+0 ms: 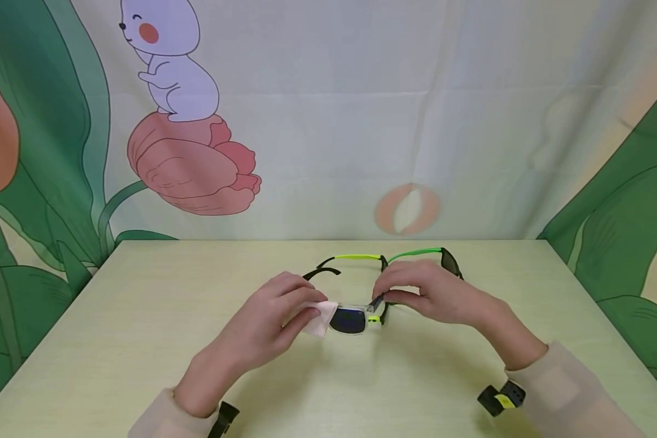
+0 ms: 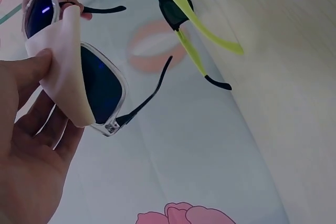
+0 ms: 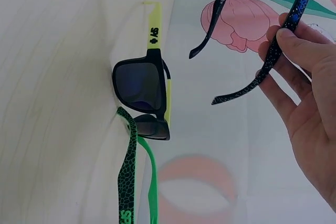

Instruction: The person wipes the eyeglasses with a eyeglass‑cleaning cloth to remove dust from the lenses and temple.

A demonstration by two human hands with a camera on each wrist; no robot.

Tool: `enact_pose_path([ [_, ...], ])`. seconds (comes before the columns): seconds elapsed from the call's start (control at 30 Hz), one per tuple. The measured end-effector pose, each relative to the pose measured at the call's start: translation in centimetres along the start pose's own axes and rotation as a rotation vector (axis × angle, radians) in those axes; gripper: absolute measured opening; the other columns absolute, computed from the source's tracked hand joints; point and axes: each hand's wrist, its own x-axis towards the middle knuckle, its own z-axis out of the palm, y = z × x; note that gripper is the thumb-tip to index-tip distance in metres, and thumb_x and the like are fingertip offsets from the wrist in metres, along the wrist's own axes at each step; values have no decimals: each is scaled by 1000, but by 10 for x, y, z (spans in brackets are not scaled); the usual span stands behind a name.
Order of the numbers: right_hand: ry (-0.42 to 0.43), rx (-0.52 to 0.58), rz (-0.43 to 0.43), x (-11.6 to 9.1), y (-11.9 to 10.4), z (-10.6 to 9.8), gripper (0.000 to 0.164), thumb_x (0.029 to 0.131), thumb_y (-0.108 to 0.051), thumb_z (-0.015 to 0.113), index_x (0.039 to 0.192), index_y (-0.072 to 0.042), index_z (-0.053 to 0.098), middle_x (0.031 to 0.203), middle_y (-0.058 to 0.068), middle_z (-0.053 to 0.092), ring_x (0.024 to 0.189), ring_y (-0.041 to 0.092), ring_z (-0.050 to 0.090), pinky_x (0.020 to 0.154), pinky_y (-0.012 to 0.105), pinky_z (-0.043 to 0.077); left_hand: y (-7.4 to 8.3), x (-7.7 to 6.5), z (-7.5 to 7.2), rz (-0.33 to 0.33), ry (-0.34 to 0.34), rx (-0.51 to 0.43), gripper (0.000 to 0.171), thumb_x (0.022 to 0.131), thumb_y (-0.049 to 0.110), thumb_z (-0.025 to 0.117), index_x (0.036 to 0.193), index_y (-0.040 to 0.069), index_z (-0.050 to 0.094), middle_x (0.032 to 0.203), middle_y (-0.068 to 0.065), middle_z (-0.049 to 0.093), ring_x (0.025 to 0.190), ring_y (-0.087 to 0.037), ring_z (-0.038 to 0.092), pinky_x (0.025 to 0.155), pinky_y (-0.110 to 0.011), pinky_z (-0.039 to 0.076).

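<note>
Both hands hold a pair of sunglasses [image 1: 348,320] with a clear frame, dark blue lenses and dark temples. My left hand [image 1: 263,322] pinches a pale pink cloth [image 2: 65,72] folded over the frame, its thumb on the front side in the left wrist view. The cloth covers the bridge and part of both lenses there. At the other end, my right hand [image 1: 432,292] grips one speckled black temple [image 3: 274,51] between thumb and fingers. The opposite temple [image 3: 214,19] sticks out free in the right wrist view.
Behind the hands, black sunglasses with yellow temples [image 1: 356,257] lie on the table [image 1: 159,316]. Next to them, toward the right, is a dark-lensed pair with green temples [image 1: 416,251]. A printed curtain [image 1: 328,140] hangs at the table's far edge.
</note>
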Motion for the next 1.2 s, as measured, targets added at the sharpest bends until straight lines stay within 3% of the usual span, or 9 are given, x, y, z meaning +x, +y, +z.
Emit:
enact_pose_path([
  [0.3, 35, -57, -20, -1, 4, 3, 32, 88, 9, 74, 110, -13, 74, 107, -5, 69, 94, 12, 65, 77, 29, 56, -2, -1, 3, 33, -14, 32, 20, 87, -2, 79, 103, 9, 73, 101, 1, 67, 94, -18, 61, 82, -35, 53],
  [0.5, 125, -95, -9, 0, 6, 8, 40, 85, 13, 76, 116, -12, 71, 112, -3, 71, 100, 15, 68, 84, 28, 55, 0, 0, 4, 51, -43, 44, 22, 87, -2, 79, 104, 9, 71, 102, 3, 68, 94, -17, 61, 87, -35, 52],
  [0.63, 261, -133, 132, -3, 3, 13, 39, 86, 7, 78, 122, -6, 68, 119, 2, 71, 108, 21, 68, 93, 33, 55, 3, 0, 5, 42, -48, 71, 21, 87, -2, 80, 104, 7, 71, 102, 1, 67, 95, -17, 61, 86, -31, 54],
  [0.8, 379, 47, 455, -3, -4, 16, 26, 98, -10, 71, 122, -1, 66, 113, 4, 70, 102, 22, 68, 91, 33, 57, 4, 1, 8, 44, -24, 113, 20, 86, -1, 81, 102, 5, 72, 101, -1, 66, 94, -17, 62, 84, -29, 55],
  [0.9, 339, 198, 616, -2, -7, 17, 26, 105, -22, 62, 120, -1, 67, 104, 7, 70, 93, 22, 70, 84, 32, 59, 5, 1, 9, 60, -2, 141, 22, 83, -2, 83, 101, 5, 72, 99, -1, 65, 92, -17, 62, 83, -28, 55],
  [0.97, 288, 277, 673, -1, -8, 19, 30, 107, -27, 58, 118, -1, 68, 102, 11, 69, 91, 25, 70, 82, 34, 60, 5, 2, 10, 76, 8, 163, 23, 82, -1, 85, 101, 5, 72, 98, -1, 66, 91, -18, 62, 83, -28, 55],
  [1.07, 240, 375, 702, -1, -10, 22, 32, 108, -28, 56, 117, 0, 67, 103, 15, 67, 94, 28, 68, 83, 37, 60, 6, 2, 12, 102, 17, 197, 25, 80, -1, 86, 100, 5, 72, 97, -1, 66, 91, -18, 61, 82, -27, 55],
  [1.2, 243, 426, 724, 1, -12, 24, 34, 106, -30, 61, 123, 0, 66, 109, 14, 68, 97, 27, 68, 86, 42, 60, 7, 3, 14, 136, 23, 247, 25, 79, -2, 86, 99, 5, 73, 95, -1, 66, 89, -17, 60, 81, -26, 54],
])
